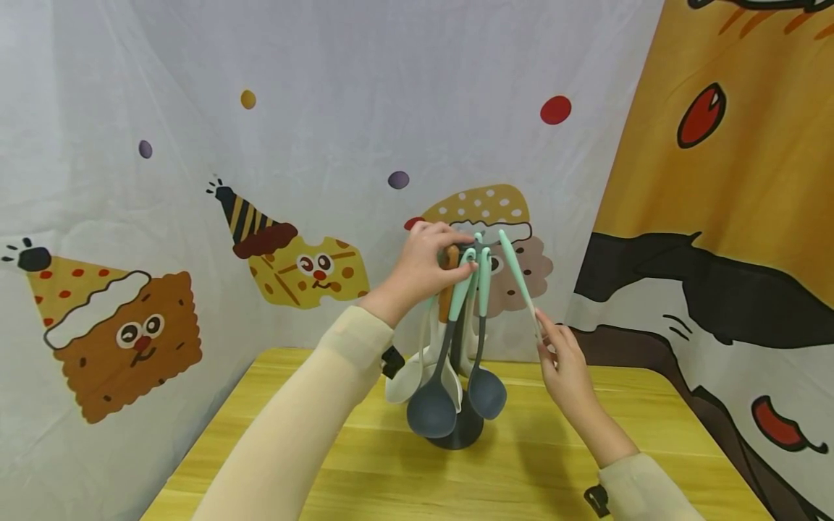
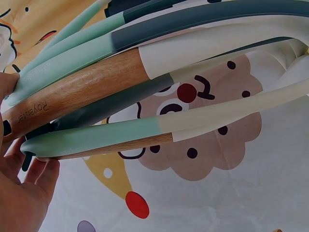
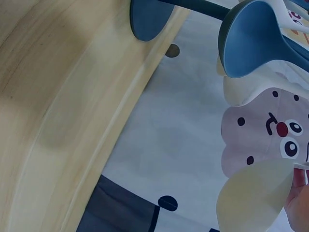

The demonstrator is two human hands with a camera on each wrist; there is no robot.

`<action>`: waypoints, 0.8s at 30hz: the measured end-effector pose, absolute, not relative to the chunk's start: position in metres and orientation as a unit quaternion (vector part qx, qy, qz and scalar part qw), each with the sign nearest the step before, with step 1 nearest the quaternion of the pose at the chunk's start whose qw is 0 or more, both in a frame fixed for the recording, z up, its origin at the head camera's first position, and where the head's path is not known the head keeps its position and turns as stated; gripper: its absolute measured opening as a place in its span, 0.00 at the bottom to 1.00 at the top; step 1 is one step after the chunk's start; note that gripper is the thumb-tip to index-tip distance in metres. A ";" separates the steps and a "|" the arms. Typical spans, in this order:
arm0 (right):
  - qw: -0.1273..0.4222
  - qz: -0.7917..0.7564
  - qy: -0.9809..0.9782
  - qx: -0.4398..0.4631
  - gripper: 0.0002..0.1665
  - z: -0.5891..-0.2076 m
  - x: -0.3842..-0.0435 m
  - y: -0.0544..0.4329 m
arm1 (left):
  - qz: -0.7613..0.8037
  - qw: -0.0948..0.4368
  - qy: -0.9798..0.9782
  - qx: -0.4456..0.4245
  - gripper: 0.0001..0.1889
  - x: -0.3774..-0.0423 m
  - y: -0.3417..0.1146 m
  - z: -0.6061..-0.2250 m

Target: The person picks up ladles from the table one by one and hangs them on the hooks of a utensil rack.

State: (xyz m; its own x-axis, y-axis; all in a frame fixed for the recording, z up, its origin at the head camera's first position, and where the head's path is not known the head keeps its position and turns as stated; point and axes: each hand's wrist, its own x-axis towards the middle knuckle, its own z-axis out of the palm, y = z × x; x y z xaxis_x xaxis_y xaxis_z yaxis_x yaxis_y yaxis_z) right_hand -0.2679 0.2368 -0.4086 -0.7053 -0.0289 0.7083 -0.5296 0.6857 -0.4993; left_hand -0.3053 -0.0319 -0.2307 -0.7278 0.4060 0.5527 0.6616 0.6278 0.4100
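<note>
A utensil stand with a round dark base (image 1: 468,433) stands on the table, hung with several kitchen tools. My left hand (image 1: 430,264) grips the top of the stand, thumb against the mint handle ends in front and fingers curved over the top. Two dark grey ladles, one larger (image 1: 431,411) and one smaller (image 1: 487,394), hang at the front. A wooden handle (image 2: 96,87) lies among the mint ones. To the right of the stand, my right hand (image 1: 565,362) pinches the neck of a mint-handled utensil (image 1: 515,264), handle up; its rounded cream head (image 3: 253,195) shows in the right wrist view.
The wood-grain table (image 1: 365,463) extends around the stand, its back edge close to a hanging cloth (image 1: 313,145) printed with cartoon food figures. More cream-headed tools (image 1: 405,380) hang at the left of the stand.
</note>
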 end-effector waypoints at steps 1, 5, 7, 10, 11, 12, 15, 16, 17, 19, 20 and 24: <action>0.344 0.363 -0.850 0.165 0.39 -0.408 -0.268 0.236 | -0.306 0.209 -0.878 -0.304 0.23 -0.305 -0.032 -0.231; 0.337 0.373 -0.849 0.164 0.40 -0.408 -0.269 0.234 | -0.310 0.205 -0.878 -0.302 0.23 -0.305 -0.032 -0.231; 0.335 0.374 -0.849 0.164 0.41 -0.408 -0.270 0.233 | -0.311 0.204 -0.878 -0.302 0.23 -0.306 -0.032 -0.231; 0.333 0.373 -0.851 0.164 0.41 -0.410 -0.270 0.232 | -0.310 0.205 -0.878 -0.302 0.23 -0.306 -0.032 -0.231; 0.332 0.370 -0.852 0.164 0.40 -0.410 -0.270 0.232 | -0.308 0.206 -0.878 -0.302 0.23 -0.306 -0.032 -0.231; 0.333 0.366 -0.853 0.166 0.40 -0.410 -0.270 0.232 | -0.306 0.207 -0.879 -0.302 0.23 -0.306 -0.032 -0.231; 0.333 0.356 -0.856 0.174 0.39 -0.412 -0.270 0.231 | -0.304 0.210 -0.878 -0.303 0.23 -0.306 -0.032 -0.231; 0.333 0.354 -0.856 0.177 0.38 -0.412 -0.269 0.231 | -0.303 0.210 -0.879 -0.303 0.23 -0.306 -0.032 -0.231; 0.334 0.352 -0.856 0.180 0.39 -0.412 -0.269 0.231 | -0.304 0.210 -0.878 -0.304 0.23 -0.306 -0.031 -0.231; 0.335 0.353 -0.855 0.182 0.39 -0.413 -0.269 0.230 | -0.305 0.210 -0.878 -0.304 0.23 -0.306 -0.032 -0.231; 0.335 0.353 -0.854 0.182 0.40 -0.413 -0.269 0.230 | -0.305 0.210 -0.877 -0.305 0.23 -0.307 -0.032 -0.231; 0.330 0.356 -0.855 0.181 0.39 -0.415 -0.270 0.227 | -0.306 0.211 -0.877 -0.306 0.23 -0.307 -0.032 -0.232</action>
State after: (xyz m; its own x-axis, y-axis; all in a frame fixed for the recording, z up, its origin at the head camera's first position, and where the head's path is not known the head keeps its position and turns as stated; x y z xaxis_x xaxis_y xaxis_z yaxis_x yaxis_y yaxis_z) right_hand -0.2703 0.2275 -0.4147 -0.7168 -0.0734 0.6934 -0.5442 0.6806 -0.4905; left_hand -0.3075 -0.0322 -0.2317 -0.7237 0.4078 0.5567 0.6655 0.6260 0.4066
